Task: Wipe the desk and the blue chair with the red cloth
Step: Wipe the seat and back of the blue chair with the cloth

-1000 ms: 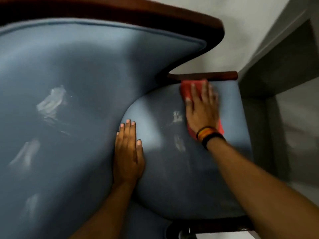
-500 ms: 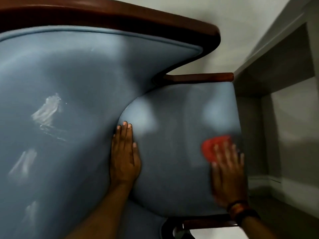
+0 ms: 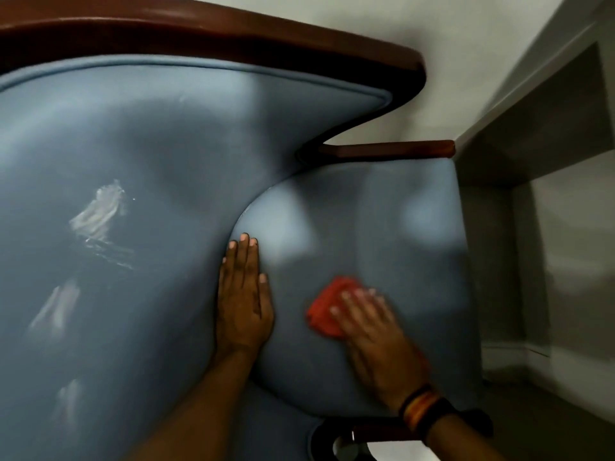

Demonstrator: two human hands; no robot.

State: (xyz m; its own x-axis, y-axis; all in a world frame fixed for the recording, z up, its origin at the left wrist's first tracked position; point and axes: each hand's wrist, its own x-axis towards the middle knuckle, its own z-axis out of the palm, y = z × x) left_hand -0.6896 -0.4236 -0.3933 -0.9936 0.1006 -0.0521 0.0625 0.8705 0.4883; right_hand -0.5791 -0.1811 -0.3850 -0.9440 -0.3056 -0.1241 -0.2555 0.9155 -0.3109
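The blue chair (image 3: 382, 227) fills most of the view, seen from above, with a padded backrest at the left and a seat at the centre right. My left hand (image 3: 243, 301) lies flat with its fingers together, where the seat meets the backrest. My right hand (image 3: 372, 334), blurred by motion, presses the crumpled red cloth (image 3: 327, 306) onto the front middle of the seat. The cloth shows only beyond my fingertips. The desk is out of view.
Dark wooden trim (image 3: 233, 31) runs along the backrest's top, and a wooden armrest (image 3: 389, 149) stands at the seat's far side. Another armrest (image 3: 376, 430) lies below my right wrist. Pale scuff marks (image 3: 96, 214) show on the backrest. A grey wall recess (image 3: 549, 161) is at the right.
My right hand swept the cloth from the seat's far edge by the armrest toward me, then leftward to the seat's front middle. My left hand stayed in place.
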